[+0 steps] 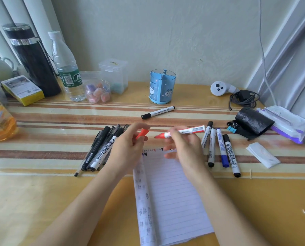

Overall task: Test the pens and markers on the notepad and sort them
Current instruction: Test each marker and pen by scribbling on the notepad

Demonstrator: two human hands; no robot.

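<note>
My right hand (184, 148) grips an uncapped red marker (185, 131), its tip pointing left above the top of the lined notepad (171, 197). Its red cap (142, 134) is pinched in my left hand (128, 146), a short gap from the tip. Several black pens and markers (98, 150) lie in a pile left of the notepad. Several more markers, black and blue (219, 148), lie in a row to its right. One black marker (158, 112) lies alone in front of the blue pen holder (162, 87).
Along the back left stand a black flask (33, 59), a water bottle (66, 68), clear plastic boxes (112, 75) and a yellow box (22, 89). At right lie a white controller (219, 88), a cable, a black bag (251, 121), wipes (286, 123) and folded paper (262, 154).
</note>
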